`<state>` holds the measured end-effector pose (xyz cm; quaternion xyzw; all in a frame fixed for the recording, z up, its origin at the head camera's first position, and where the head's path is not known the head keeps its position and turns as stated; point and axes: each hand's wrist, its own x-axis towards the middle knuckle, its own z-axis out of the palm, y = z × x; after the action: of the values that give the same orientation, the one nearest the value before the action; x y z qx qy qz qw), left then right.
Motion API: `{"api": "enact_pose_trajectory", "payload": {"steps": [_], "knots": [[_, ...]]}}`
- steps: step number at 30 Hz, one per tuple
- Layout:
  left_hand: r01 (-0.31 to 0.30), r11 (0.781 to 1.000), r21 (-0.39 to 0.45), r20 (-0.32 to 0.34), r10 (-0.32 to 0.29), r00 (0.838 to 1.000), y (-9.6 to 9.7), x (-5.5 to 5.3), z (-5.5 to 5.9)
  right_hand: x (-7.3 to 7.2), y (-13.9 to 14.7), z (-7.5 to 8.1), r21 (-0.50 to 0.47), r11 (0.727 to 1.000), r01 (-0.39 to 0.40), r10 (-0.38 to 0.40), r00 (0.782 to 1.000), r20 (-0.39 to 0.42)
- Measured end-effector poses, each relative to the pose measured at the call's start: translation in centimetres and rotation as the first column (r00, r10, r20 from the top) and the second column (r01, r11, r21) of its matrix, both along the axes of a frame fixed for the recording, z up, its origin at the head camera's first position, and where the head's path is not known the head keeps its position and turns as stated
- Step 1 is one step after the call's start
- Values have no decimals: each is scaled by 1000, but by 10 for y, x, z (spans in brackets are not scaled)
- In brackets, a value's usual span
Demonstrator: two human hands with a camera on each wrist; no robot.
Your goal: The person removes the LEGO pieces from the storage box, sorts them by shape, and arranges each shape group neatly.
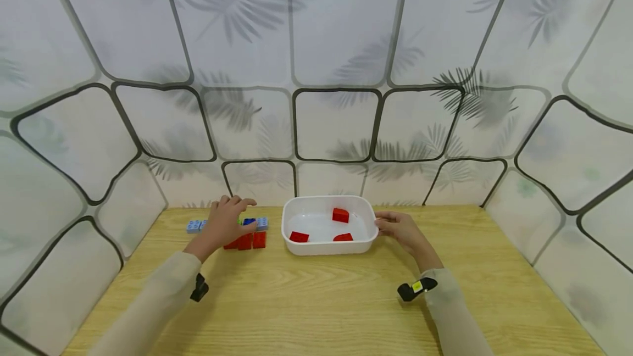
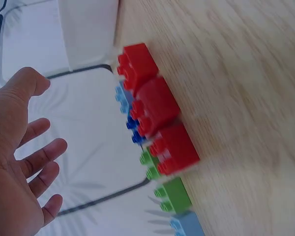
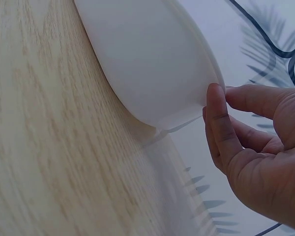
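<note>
A white plastic tub [image 1: 328,249] stands on the table with three red toy building bricks [image 1: 340,215] lying apart inside it. At its right end my right hand [image 1: 403,231] pinches the rim between thumb and fingers. My left hand [image 1: 225,224] hovers over the bricks left of the tub, its fingers spread and nothing in them. Three red bricks [image 2: 159,105] sit side by side in the front row. Behind them runs a row of light blue [image 1: 262,223], dark blue [image 1: 249,221] and green bricks [image 2: 174,195], partly hidden by the left hand in the head view.
The light wood table [image 1: 316,301] ends at a patterned cloth wall [image 1: 336,125] behind the tub and bricks. Similar cloth stands along the left and right sides. Each wrist wears a small black camera mount [image 1: 417,288].
</note>
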<state>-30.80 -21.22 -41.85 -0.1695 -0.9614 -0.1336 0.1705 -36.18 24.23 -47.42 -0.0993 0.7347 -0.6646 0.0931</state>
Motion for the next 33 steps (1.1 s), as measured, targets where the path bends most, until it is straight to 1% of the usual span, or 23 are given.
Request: {"api": "enact_pose_trajectory", "payload": {"steps": [4,8,12,15,19,20,23,26,29,31,33], "knots": [[31,999,-11,0,-31,1000,18,-7,1,-1,0,-1,1,1000,8,-8,1000,5],[103,995,-8,25,-103,994,38,-13,3,0,-1,-2,-10,1000,12,-12,1000,12],[183,983,-12,102,-180,978,57,-20,7,1,-1,-2,-21,1000,6,-6,1000,8],[221,975,-22,180,-213,960,70,-26,10,0,-1,-2,-25,1000,5,-5,1000,9],[251,967,-44,279,-229,933,86,-33,14,-1,-1,-1,-21,1000,6,-6,1000,5],[256,965,-46,306,-231,924,89,-34,15,-1,-1,-1,-15,1000,4,-4,1000,3],[267,962,-65,362,-226,904,97,-39,15,0,-1,-1,4,1000,12,-12,1000,10],[272,959,-80,403,-218,889,103,-44,13,0,0,0,24,1000,5,-5,1000,13],[280,955,-102,421,-214,882,106,-48,9,0,0,0,25,1000,7,-7,1000,15],[290,949,-123,417,-216,883,107,-50,6,0,1,0,22,1000,3,-4,1000,9],[297,944,-142,407,-218,887,108,-51,3,-1,1,0,16,1000,6,-6,1000,6]]}}
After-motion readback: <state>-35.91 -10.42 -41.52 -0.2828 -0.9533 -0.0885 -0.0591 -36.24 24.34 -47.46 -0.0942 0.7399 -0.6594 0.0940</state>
